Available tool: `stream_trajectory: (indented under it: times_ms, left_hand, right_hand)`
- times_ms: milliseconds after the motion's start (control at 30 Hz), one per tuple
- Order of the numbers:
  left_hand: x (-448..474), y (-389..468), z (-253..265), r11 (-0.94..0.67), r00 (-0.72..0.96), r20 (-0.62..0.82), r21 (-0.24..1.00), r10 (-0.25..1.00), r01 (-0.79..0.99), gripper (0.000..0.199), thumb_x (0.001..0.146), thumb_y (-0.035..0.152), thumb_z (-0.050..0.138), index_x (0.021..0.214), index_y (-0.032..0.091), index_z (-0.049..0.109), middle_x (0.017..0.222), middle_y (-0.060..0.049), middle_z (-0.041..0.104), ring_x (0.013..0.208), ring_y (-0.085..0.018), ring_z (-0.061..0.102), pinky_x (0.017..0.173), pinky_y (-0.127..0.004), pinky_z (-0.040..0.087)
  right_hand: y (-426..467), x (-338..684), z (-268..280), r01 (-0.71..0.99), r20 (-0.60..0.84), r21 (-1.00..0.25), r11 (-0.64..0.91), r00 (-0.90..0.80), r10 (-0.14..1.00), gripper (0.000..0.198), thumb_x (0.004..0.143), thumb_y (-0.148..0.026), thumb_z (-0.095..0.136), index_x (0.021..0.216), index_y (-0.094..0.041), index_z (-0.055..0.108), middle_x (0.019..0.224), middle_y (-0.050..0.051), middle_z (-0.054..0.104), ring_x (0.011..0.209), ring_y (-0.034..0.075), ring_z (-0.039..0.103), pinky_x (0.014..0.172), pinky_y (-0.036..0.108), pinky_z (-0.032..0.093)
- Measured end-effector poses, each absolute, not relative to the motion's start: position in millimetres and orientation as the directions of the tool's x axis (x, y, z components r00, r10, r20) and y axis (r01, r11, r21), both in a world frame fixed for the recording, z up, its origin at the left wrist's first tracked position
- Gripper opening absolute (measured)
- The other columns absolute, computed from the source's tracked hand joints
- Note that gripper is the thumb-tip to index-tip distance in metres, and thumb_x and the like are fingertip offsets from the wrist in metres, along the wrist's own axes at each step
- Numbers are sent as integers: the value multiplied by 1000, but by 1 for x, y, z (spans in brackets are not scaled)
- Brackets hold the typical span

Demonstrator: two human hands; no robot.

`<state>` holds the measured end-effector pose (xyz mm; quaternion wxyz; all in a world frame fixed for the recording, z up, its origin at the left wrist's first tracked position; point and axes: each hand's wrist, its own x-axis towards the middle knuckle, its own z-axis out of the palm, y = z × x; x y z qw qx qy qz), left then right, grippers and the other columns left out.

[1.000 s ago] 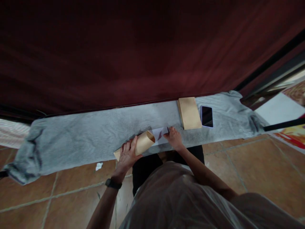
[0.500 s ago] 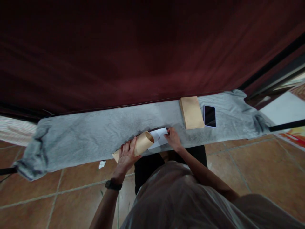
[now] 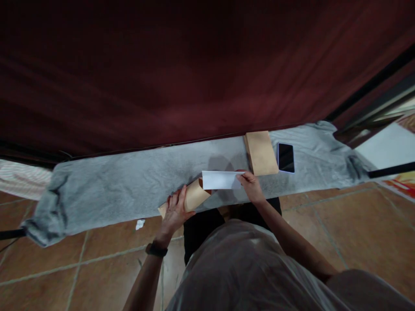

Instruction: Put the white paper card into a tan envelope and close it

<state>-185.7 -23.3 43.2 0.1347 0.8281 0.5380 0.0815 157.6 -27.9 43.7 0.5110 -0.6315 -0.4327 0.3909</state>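
My left hand (image 3: 175, 211) lies over a brown kraft paper envelope (image 3: 196, 196), its fingers on top and the thumb along the near side. The envelope bulges, and its mouth gapes toward the right. In my right hand (image 3: 251, 185) a white folded sheet of paper (image 3: 222, 179) is pinched by its right end, between thumb and fingers. The sheet's left end overlaps the envelope's mouth; whether any of it is inside I cannot tell. Beneath the sheet, its shadow falls on the grey cloth (image 3: 129, 181).
A stack of brown envelopes (image 3: 263, 153) lies on the cloth-covered narrow bench, right of my right hand. Beside it is a phone (image 3: 285, 158) with a dark screen. A dark red curtain (image 3: 194, 86) rises behind the bench. A white scrap (image 3: 140, 224) lies on the tiled floor.
My right hand has moved right and up with the white sheet, which now lies more level. The envelope under my left hand has shifted slightly right, its mouth now partly covered by the sheet.
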Motion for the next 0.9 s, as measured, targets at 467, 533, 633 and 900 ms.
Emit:
stream_trajectory:
  times_ms: [467, 533, 633, 900]
  left_hand:
    - [-178, -26, 47, -402, 410, 2, 193, 912, 895, 109, 77, 33, 78, 162, 21, 11, 145, -20, 47, 138, -38, 43, 117, -63, 24]
    - [-176, -25, 48, -412, 417, 10, 169, 909, 895, 108, 77, 32, 77, 162, 21, 11, 145, -20, 47, 138, -38, 42, 118, -63, 22]
    - [-173, -23, 48, -419, 423, 9, 158, 906, 894, 107, 78, 33, 76, 162, 21, 12, 146, -20, 46, 139, -38, 42, 118, -64, 21]
    - [-169, -24, 50, -395, 399, -2, 150, 917, 906, 103, 80, 36, 74, 161, 19, 15, 145, -21, 48, 137, -38, 44, 117, -63, 24]
  right_hand:
    - [-23, 174, 55, 419, -42, -904, -90, 123, 992, 27, 88, -36, 52, 80, -19, 72, 72, 2, 68, 66, 19, 61, 64, 27, 47]
    - [-20, 177, 56, 386, -35, -919, -81, 124, 992, 27, 86, -36, 52, 79, -19, 72, 69, 1, 66, 63, 18, 58, 61, 26, 45]
    - [-15, 180, 57, 337, -7, -940, -56, 144, 990, 28, 87, -38, 53, 83, -19, 74, 75, 1, 69, 68, 18, 61, 64, 26, 45]
    - [-19, 185, 60, 415, -48, -908, -61, 43, 998, 29, 88, -32, 52, 85, -20, 78, 75, 0, 72, 69, 19, 63, 63, 25, 45]
